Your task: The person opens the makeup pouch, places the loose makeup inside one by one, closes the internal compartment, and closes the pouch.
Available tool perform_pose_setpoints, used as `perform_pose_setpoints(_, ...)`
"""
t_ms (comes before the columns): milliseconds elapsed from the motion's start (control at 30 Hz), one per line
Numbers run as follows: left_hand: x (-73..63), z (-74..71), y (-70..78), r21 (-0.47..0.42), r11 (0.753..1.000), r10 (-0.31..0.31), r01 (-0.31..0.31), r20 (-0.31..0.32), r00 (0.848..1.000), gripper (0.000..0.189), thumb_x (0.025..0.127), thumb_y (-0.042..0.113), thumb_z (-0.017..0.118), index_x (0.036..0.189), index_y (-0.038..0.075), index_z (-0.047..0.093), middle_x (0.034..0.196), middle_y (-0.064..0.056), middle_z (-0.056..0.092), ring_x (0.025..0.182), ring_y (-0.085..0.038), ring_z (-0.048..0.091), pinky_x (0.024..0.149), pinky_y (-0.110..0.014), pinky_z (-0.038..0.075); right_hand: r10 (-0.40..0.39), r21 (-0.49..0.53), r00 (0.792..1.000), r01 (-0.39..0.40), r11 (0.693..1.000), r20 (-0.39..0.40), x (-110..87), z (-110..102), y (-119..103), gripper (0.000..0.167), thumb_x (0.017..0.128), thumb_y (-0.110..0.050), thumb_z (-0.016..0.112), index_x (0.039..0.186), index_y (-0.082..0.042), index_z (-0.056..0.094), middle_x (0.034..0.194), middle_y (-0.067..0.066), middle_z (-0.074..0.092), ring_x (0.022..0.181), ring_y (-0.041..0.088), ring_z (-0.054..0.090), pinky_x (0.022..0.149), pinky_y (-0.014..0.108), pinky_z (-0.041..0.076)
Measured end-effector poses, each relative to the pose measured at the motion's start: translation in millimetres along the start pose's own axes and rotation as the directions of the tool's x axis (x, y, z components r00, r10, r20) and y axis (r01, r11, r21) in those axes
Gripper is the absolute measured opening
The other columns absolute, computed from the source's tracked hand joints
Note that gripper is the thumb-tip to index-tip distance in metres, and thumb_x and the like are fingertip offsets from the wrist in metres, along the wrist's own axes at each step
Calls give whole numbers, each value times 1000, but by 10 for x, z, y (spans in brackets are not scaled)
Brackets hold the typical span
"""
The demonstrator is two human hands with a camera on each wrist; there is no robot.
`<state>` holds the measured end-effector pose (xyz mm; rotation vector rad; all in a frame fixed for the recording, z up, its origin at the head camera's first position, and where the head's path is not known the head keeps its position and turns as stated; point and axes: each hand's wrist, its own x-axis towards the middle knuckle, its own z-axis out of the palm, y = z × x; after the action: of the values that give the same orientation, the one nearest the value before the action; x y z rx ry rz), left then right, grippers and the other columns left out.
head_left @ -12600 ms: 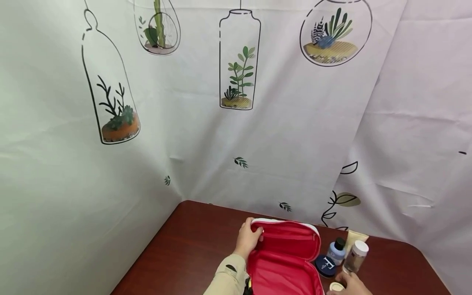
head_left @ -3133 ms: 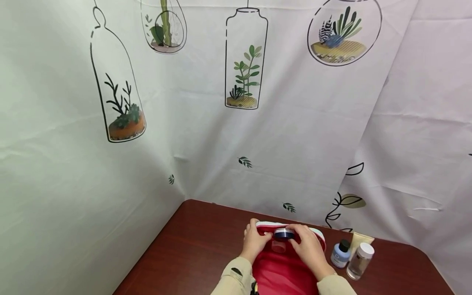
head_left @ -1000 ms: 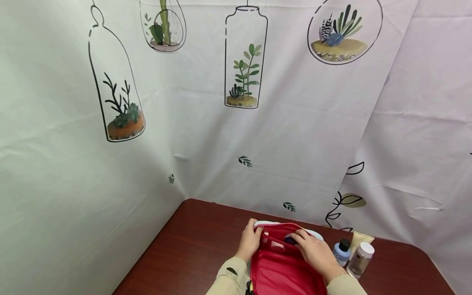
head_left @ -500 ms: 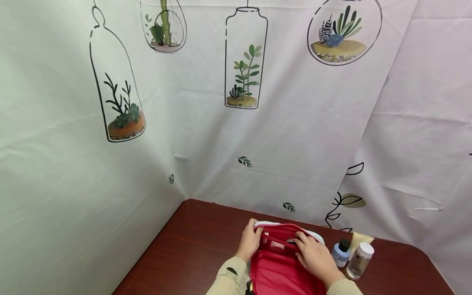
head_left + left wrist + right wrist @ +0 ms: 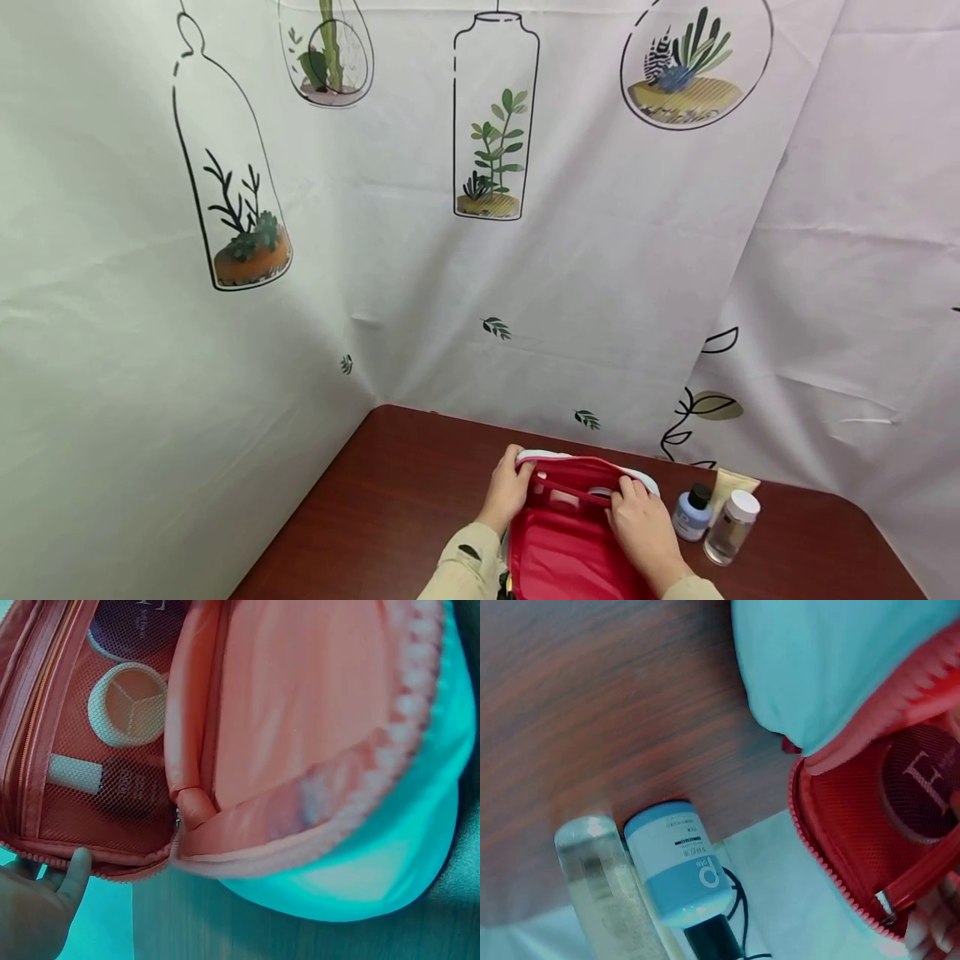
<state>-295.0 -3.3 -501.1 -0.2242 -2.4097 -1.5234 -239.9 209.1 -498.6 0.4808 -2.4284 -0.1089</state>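
An open cosmetic bag [image 5: 570, 550], red inside and pale outside, lies on the table with its lid raised. My left hand [image 5: 504, 493] grips the lid's left edge, thumb on the inner side. My right hand [image 5: 642, 523] holds the lid's right part at the pocket's rim, fingers curled over it. Behind the lid's mesh [image 5: 56, 817] sit a flat round dark-lidded jar [image 5: 922, 784], a cream-coloured round container [image 5: 129, 703] and a small item with a white and a dark end [image 5: 75, 774]. The right fingertips are partly cut off in the right wrist view.
Right of the bag stand a blue bottle with a black cap [image 5: 692, 515], a clear bottle with a white cap [image 5: 731, 530] and a cream-coloured tube [image 5: 735, 481]. A printed cloth [image 5: 600, 292] hangs behind the brown table [image 5: 375, 508].
The dark-lidded jar, earlier on the table, then in my right hand, now lies inside the mesh pocket. My right hand has let go of it and shifted right along the rim. The left stays put.
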Motion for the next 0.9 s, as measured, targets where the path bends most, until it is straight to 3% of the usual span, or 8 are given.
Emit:
perform_pose_setpoints(167, 19, -26, -6, -23, 1000, -5, 6, 42, 999, 12, 89, 14, 59, 99, 12, 51, 95, -9, 60, 83, -24, 56, 73, -40, 45, 18, 137, 983, 7, 991, -181, -22, -127, 168, 14, 68, -19, 72, 72, -9, 63, 74, 1, 49, 65, 20, 52, 52, 35, 43)
perform_pose_setpoints(233, 29, -36, -13, -30, 1000, -6, 7, 56, 998, 16, 90, 14, 59, 102, 11, 49, 95, -13, 61, 82, -26, 56, 72, -41, 45, 73, 181, 963, -26, 983, -261, -25, -208, 318, 11, 68, -18, 69, 74, -9, 65, 76, 3, 54, 66, 23, 54, 52, 38, 44)
perform_pose_setpoints(300, 41, -42, -26, -35, 999, -3, 5, 61, 998, 19, 90, 13, 58, 105, 11, 46, 94, -15, 61, 79, -27, 56, 71, -41, 44, 180, 205, 944, -125, 971, -276, -47, -306, 497, 14, 69, -19, 69, 76, -7, 66, 78, 8, 56, 69, 29, 55, 54, 43, 44)
perform_pose_setpoints(400, 58, -49, -38, -30, 1000, -4, 6, 60, 998, 19, 91, 12, 58, 104, 12, 43, 91, -16, 60, 75, -26, 54, 69, -41, 43, 385, 211, 905, -347, 914, -181, -136, -441, 770, 26, 71, -21, 71, 87, 0, 64, 88, 20, 54, 76, 39, 53, 59, 51, 42)
perform_pose_setpoints(533, 67, -76, -49, -25, 1000, -3, 4, 62, 998, 18, 91, 10, 56, 104, 12, 43, 90, -16, 60, 74, -26, 54, 68, -41, 43, 602, 175, 797, -598, 782, 37, -310, -531, 1012, 46, 75, -29, 72, 99, 7, 56, 94, 29, 49, 78, 45, 50, 58, 55, 39)
perform_pose_setpoints(600, 69, -82, -47, -30, 1000, -6, 8, 67, 998, 19, 91, 9, 55, 105, 11, 43, 90, -16, 60, 74, -26, 53, 68, -41, 43, 660, 172, 738, -674, 718, 140, -382, -533, 1080, 52, 78, -35, 69, 103, 8, 53, 94, 30, 48, 77, 46, 51, 57, 54, 40)
perform_pose_setpoints(733, 65, -84, -40, -38, 999, -14, 17, 71, 997, 20, 92, 8, 54, 108, 11, 43, 85, -14, 59, 70, -25, 51, 65, -39, 42, 697, 177, 650, -757, 630, 302, -476, -496, 1139, 59, 80, -42, 65, 109, 6, 46, 96, 29, 51, 83, 46, 55, 59, 52, 42)
perform_pose_setpoints(900, 57, -81, -25, -39, 999, -20, 22, 72, 997, 18, 93, 9, 54, 107, 14, 43, 84, -14, 60, 69, -24, 51, 64, -40, 42, 691, 180, 635, -767, 616, 345, -535, -474, 1143, 60, 79, -38, 68, 113, 3, 41, 99, 32, 56, 79, 46, 58, 55, 50, 42)
